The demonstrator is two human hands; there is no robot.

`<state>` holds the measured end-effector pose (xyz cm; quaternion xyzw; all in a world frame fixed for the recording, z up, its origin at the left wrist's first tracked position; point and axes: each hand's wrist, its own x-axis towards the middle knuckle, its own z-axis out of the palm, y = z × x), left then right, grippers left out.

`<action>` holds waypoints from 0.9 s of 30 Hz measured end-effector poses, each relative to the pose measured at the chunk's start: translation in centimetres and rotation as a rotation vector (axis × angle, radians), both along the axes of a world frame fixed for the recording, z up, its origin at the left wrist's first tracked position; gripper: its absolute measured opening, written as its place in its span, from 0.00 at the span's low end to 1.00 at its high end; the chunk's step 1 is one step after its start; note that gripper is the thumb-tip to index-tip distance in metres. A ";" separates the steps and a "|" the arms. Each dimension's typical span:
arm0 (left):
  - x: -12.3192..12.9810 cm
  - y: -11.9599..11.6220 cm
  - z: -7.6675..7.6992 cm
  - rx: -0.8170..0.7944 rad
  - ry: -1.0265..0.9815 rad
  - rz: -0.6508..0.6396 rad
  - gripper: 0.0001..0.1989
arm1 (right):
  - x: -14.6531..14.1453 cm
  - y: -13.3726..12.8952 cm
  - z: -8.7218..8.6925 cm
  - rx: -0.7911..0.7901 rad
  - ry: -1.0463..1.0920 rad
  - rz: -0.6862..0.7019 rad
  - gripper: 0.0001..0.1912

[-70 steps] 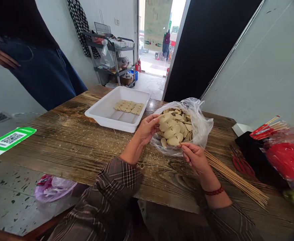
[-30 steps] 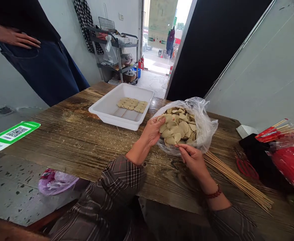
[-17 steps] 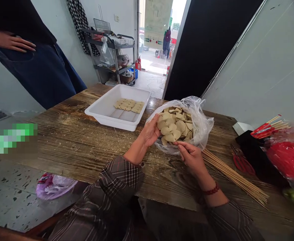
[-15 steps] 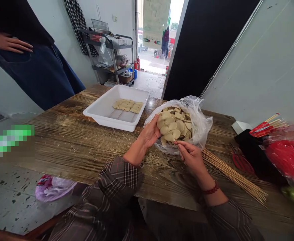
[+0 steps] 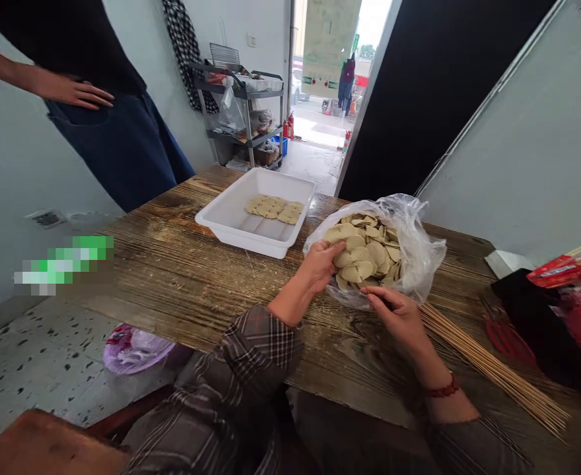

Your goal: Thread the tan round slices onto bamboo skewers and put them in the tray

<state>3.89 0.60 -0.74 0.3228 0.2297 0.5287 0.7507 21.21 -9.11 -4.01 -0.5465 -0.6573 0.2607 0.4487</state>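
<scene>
Over a clear plastic bag full of flat beige slices, my left hand pinches the left edge of several overlapping slices threaded on a skewer. My right hand has its fingers closed on the lower end of that thin skewer, just below the slices. Left of the bag, a white tray holds flat rows of skewered slices. A bundle of bare wooden skewers lies to the right of my right hand.
Red scissors and a black box with red packets are at the right of the wooden table. A person stands behind the table at the left. A shelf cart stands by the doorway.
The view has turned so that most things sit further right. My left fingers now reach over the front of the held slices; my right hand stays at the skewer's lower end.
</scene>
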 end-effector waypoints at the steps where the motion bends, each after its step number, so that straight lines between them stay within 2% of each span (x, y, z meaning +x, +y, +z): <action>1: 0.0 0.0 -0.1 0.003 0.009 -0.001 0.22 | 0.3 0.1 -0.2 0.018 -0.032 -0.005 0.12; 4: 0.0 -0.1 -0.6 0.038 0.054 -0.040 0.23 | 1.2 0.3 -0.6 0.058 -0.072 -0.079 0.12; 9: 0.5 -0.3 -1.5 0.053 0.089 -0.097 0.24 | 1.3 0.2 -0.8 0.081 -0.043 -0.287 0.15; 12: 1.3 -0.4 -2.0 0.044 0.167 -0.171 0.22 | 0.6 0.6 0.7 0.072 0.023 -0.360 0.17; 15: 2.1 -0.8 -2.6 0.088 0.279 -0.186 0.17 | -0.8 2.0 4.0 0.071 0.052 -0.294 0.19; 18: 2.0 -1.4 -3.3 0.176 0.438 -0.193 0.14 | -3.5 4.1 8.1 0.074 0.085 -0.197 0.19; 21: 0.9 -2.0 -4.0 0.347 0.597 -0.176 0.13 | -7.8 6.8 11.4 -0.024 0.082 -0.060 0.20; 24: -0.4 -2.7 -4.5 0.545 0.724 -0.118 0.09 | -12.8 10.0 12.6 -0.131 0.113 0.045 0.18; 27: -0.9 -3.2 -4.7 0.643 0.801 -0.072 0.05 | -17.4 13.6 11.8 -0.245 0.199 0.092 0.13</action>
